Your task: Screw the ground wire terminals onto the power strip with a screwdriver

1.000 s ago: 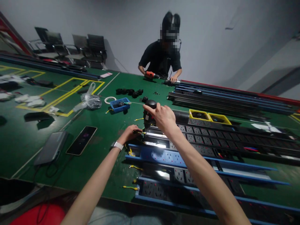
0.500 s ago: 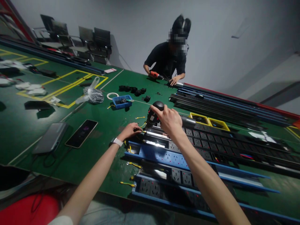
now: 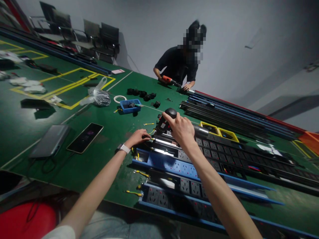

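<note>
My right hand (image 3: 183, 129) is wrapped round a black power drill (image 3: 164, 124), whose dark grey barrel (image 3: 201, 132) sticks out to the right. The drill stands over the left end of a power strip with a shiny clear cover (image 3: 165, 141). My left hand (image 3: 140, 137) has its fingers pinched together at that same end, beside a yellow-green ground wire (image 3: 152, 132); what they hold is hidden. Nearer to me lie a blue power strip (image 3: 171, 163) and more black-socket strips (image 3: 159, 196), with ring-ended yellow-green wires (image 3: 141, 173) at their left ends.
Across the table a person (image 3: 176, 64) works with a red-orange power tool (image 3: 167, 79). A blue bin (image 3: 131, 107), a plastic bag (image 3: 98, 96), a phone (image 3: 85, 138) and a grey box (image 3: 50, 141) lie left. Yellow bins (image 3: 228, 135) and long dark profiles (image 3: 224, 114) lie right.
The view has shifted slightly. Both hands and the drill keep nearly the same places at the strip's end. The person opposite has moved the red-orange tool a little.
</note>
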`<action>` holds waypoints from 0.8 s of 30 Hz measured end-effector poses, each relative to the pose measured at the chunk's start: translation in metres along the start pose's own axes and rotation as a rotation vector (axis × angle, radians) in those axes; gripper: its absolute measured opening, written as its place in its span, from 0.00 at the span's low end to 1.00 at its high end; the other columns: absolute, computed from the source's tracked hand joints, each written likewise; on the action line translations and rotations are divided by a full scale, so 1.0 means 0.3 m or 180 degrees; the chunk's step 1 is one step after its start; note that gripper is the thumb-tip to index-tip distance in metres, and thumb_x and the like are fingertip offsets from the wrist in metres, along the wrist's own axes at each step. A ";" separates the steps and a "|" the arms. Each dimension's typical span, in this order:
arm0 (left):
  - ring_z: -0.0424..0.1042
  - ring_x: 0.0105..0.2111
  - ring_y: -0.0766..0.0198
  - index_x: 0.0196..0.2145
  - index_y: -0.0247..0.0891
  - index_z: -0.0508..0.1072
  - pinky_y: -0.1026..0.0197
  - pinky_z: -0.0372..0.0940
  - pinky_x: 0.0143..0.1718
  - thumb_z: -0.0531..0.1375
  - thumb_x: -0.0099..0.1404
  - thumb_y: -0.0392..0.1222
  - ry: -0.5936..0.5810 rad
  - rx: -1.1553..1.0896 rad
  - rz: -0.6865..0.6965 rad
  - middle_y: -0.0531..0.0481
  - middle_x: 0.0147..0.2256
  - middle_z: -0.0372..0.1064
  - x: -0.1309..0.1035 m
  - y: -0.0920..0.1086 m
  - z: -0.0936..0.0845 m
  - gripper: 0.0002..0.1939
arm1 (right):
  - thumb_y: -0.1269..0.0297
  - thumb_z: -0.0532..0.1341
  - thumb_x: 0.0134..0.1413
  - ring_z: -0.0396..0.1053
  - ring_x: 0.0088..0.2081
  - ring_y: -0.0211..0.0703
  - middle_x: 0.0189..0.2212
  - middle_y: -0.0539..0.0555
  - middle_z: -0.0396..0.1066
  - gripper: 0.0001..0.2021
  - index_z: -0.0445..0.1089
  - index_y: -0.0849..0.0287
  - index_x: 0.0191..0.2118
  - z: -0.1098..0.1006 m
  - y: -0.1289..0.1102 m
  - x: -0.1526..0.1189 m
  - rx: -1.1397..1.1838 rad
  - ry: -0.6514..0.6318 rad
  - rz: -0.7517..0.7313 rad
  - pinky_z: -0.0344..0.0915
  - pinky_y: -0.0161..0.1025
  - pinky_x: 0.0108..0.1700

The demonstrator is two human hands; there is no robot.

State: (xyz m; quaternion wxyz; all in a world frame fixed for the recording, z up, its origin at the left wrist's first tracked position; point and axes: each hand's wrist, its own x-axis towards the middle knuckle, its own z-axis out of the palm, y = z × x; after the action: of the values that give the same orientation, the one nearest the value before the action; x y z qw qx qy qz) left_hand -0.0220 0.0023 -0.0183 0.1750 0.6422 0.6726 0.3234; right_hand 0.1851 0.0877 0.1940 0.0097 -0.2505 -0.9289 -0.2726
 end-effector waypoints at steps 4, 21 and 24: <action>0.68 0.36 0.60 0.41 0.43 0.83 0.60 0.59 0.39 0.61 0.67 0.52 0.0005 0.0011 0.0031 0.47 0.34 0.70 0.000 -0.004 0.001 0.14 | 0.77 0.52 0.57 0.70 0.39 0.44 0.45 0.59 0.67 0.40 0.41 0.40 0.71 -0.010 -0.016 0.000 -0.0083 0.0035 -0.0085 0.61 0.39 0.40; 0.67 0.37 0.59 0.41 0.43 0.82 0.61 0.58 0.39 0.59 0.67 0.59 0.0051 0.0039 0.0137 0.48 0.33 0.68 -0.005 -0.013 0.003 0.20 | 0.75 0.56 0.56 0.70 0.37 0.46 0.45 0.62 0.68 0.39 0.47 0.43 0.70 -0.006 -0.001 0.000 0.0010 -0.0002 0.0067 0.60 0.40 0.37; 0.68 0.37 0.60 0.42 0.43 0.82 0.61 0.57 0.40 0.58 0.67 0.60 0.0059 0.0027 0.0179 0.48 0.34 0.69 -0.005 -0.017 0.005 0.21 | 0.75 0.56 0.55 0.70 0.37 0.46 0.46 0.62 0.67 0.40 0.46 0.42 0.71 -0.008 -0.001 0.003 0.0001 -0.0068 0.0096 0.59 0.40 0.37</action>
State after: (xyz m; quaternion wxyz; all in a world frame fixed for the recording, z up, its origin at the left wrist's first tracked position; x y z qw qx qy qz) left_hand -0.0245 0.0014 -0.0230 0.1569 0.6586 0.6572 0.3313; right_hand 0.1839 0.0866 0.1958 0.0040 -0.2673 -0.9251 -0.2696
